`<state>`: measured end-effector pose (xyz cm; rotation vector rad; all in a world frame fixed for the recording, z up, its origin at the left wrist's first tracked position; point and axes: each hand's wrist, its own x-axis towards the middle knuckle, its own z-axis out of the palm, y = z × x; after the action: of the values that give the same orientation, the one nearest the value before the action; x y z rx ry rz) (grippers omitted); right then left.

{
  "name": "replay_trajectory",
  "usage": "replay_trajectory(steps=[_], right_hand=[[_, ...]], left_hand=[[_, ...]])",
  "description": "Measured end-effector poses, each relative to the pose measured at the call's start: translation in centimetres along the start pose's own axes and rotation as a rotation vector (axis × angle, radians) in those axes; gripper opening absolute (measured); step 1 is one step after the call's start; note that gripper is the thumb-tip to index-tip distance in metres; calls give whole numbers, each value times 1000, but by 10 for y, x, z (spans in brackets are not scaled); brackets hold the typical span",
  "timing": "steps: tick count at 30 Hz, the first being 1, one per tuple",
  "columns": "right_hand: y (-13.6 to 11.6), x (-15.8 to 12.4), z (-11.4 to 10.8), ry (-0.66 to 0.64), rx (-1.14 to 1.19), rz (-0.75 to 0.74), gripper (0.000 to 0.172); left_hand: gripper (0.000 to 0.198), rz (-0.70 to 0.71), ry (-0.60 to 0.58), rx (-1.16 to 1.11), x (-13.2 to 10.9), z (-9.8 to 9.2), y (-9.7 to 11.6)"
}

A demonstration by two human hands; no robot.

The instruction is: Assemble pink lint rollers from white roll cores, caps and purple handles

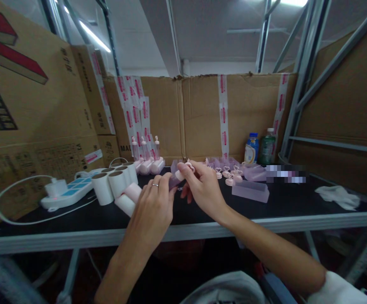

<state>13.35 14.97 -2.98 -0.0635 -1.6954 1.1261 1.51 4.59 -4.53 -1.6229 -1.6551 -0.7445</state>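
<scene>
My left hand (155, 202) is closed around a translucent purple container (174, 180), lying at a tilt above the black tabletop. At its upper end my right hand (205, 185) pinches a pale pink piece with a heart-shaped loop (190, 166); my fingers partly hide where the two meet. Right of my hands, several pink heart-loop pieces (230, 180) stand by a translucent purple rectangular case (249, 192). More purple cases (223, 162) lie behind. Close to my left hand, white cylinders (125, 204) lie on their sides.
Upright white hollow cylinders (102, 190) and a power strip (72, 190) with a white cable stand left. Several pink pieces with tall clear tops (157, 164) are at the back. Two bottles (251, 148) and a crumpled tissue (338, 197) lie right. Cardboard walls (199, 118) enclose the shelf.
</scene>
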Motion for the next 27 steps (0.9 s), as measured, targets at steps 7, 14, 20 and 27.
replay_trajectory(steps=[7, 14, 20, 27], right_hand=[[-8, 9, -4, -32, 242, 37, 35], [-16, 7, -1, 13, 248, 0, 37], [-23, 5, 4, 50, 251, -15, 34], [-28, 5, 6, 69, 230, -26, 34]], left_hand=[[48, 96, 101, -49, 1, 5, 3], [51, 125, 151, -34, 1, 1, 4], [50, 128, 189, -51, 0, -5, 4], [49, 153, 240, -33, 0, -7, 7]])
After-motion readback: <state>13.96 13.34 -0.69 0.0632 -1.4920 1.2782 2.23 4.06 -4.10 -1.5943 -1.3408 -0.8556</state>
